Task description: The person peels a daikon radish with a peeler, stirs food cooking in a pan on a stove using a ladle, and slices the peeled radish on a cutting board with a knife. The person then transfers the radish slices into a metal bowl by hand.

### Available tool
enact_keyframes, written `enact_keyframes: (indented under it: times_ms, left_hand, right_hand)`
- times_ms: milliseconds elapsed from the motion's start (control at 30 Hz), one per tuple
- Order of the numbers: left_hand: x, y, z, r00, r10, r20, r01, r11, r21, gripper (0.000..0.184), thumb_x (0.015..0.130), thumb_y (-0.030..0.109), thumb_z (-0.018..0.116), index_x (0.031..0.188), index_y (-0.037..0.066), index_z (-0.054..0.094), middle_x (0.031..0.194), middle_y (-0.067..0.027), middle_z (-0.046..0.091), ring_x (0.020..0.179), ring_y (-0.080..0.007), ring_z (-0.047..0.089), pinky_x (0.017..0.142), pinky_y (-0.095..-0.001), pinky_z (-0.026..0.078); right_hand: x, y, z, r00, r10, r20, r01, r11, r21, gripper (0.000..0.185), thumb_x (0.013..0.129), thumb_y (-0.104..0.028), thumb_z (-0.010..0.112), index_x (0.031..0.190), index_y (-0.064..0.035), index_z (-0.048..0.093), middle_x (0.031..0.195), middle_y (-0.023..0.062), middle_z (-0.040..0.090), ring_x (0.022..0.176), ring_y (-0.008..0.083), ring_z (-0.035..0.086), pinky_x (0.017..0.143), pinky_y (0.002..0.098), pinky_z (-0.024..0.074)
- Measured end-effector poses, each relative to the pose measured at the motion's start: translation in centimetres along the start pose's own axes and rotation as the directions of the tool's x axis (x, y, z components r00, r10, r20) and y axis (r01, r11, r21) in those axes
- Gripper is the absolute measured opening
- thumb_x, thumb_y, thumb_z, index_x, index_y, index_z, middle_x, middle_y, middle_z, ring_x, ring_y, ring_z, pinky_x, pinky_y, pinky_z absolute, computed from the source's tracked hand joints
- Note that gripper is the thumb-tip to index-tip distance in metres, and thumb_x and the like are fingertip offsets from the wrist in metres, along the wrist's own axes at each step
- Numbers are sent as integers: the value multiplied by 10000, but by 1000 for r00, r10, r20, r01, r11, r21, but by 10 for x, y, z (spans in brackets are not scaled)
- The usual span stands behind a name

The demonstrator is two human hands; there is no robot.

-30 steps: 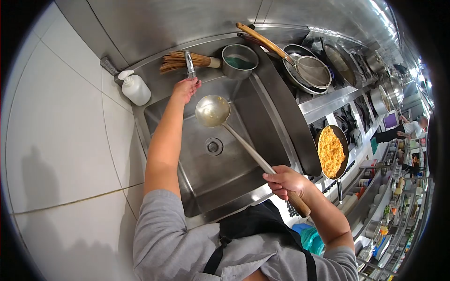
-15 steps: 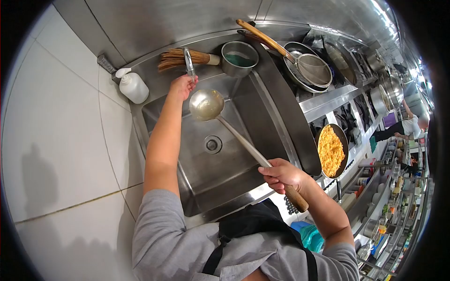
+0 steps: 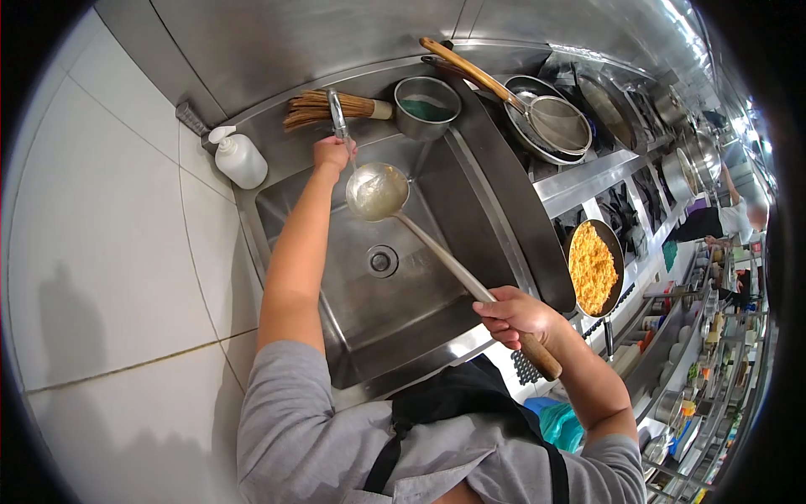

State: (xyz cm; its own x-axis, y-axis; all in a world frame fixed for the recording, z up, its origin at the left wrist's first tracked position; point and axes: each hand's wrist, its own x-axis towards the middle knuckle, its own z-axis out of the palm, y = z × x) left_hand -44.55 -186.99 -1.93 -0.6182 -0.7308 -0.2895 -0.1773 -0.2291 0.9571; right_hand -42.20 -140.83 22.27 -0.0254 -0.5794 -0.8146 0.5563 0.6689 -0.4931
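My right hand [image 3: 519,317] is wrapped round the handle of a long metal ladle [image 3: 377,192], near its wooden end. The ladle's round bowl faces up over the sink [image 3: 420,290], just below the tap, and holds cloudy liquid with a ruffled surface. At the tap [image 3: 337,113], my left hand [image 3: 333,154] is closed round the lower end of the spout; the fingertips are partly hidden. A thin clear stream seems to run from there into the ladle bowl.
A bundled-twig brush [image 3: 332,107] and a metal pot [image 3: 428,126] with green contents line the sink's back ledge. A white pump bottle [image 3: 241,160] stands left. To the right are a strainer [image 3: 560,126] on pans and a pan of yellow-orange food [image 3: 594,270]. A person [image 3: 730,220] stands farther off.
The ladle has shifted slightly right and toward me with my right hand. Its liquid now looks more stirred up. My left hand has stayed at the spout, its fingers turned a little.
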Motion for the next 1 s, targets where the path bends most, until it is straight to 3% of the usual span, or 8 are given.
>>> enact_keyframes:
  times_ms: [67,233,433,667,733,867,933,1000]
  left_hand:
    - [0,3,4,995,102,3,-101,984,145,191,905,123,744,1050,9,692,849,-88,726,690,-160,695,603,-295,545]
    - [-42,-9,-8,991,96,-91,-106,989,-107,437,915,220,752,1310,109,602,979,-109,738,714,-164,687,593,-274,506]
    - [-162,-85,-41,975,-223,-6,208,919,-336,536,955,335,695,1400,111,500,1271,-176,649,1107,-285,640,977,-395,481]
    - [-285,-110,29,942,-298,-153,251,931,-266,323,970,266,667,1230,85,601,1049,-108,697,904,-212,665,788,-330,500]
    - [-320,-96,81,989,-64,-130,46,989,-142,230,971,200,660,1156,66,631,922,-71,695,740,-158,645,676,-280,489]
    - [-424,-48,212,951,231,207,-214,972,-100,144,1003,122,616,1130,56,635,846,-48,664,658,-83,580,577,-225,477]
    - [-473,-52,271,847,284,450,-287,956,-62,128,999,97,619,1113,42,635,859,-50,675,672,-78,595,602,-225,503]
    - [-526,-68,332,699,209,684,-281,960,-7,131,982,74,630,1100,20,652,894,-67,705,734,-98,656,639,-237,534]
  right_hand:
    - [-8,5,-4,1000,-11,-11,12,1000,7,395,1032,-280,597,735,-116,395,551,-32,386,394,68,384,336,265,371]
    - [-49,34,-20,999,-35,-36,39,992,117,369,1032,-284,604,763,-119,412,556,-36,392,390,62,390,322,252,349]
    - [-138,99,-59,991,-78,-107,109,939,326,301,1021,-277,628,824,-113,469,562,-47,390,380,48,381,306,232,311]
    - [-240,187,-104,908,-209,-364,355,845,399,301,1016,-266,629,825,-102,465,559,-46,395,378,46,387,291,230,328]
    - [-253,206,-120,886,-206,-416,375,845,381,283,1020,-240,611,825,-95,466,562,-37,408,380,61,410,303,255,355]
    - [-242,266,-188,695,-207,-689,162,978,-130,235,984,-223,612,906,-17,529,604,89,549,453,221,566,434,393,497]
    - [-228,311,-231,395,-577,-715,-222,695,-683,278,947,-232,616,970,34,541,729,262,651,657,425,668,634,520,550]
    - [-230,323,-253,409,-531,-742,-309,685,-660,264,930,-177,530,1064,50,520,852,338,667,818,501,674,775,584,528]
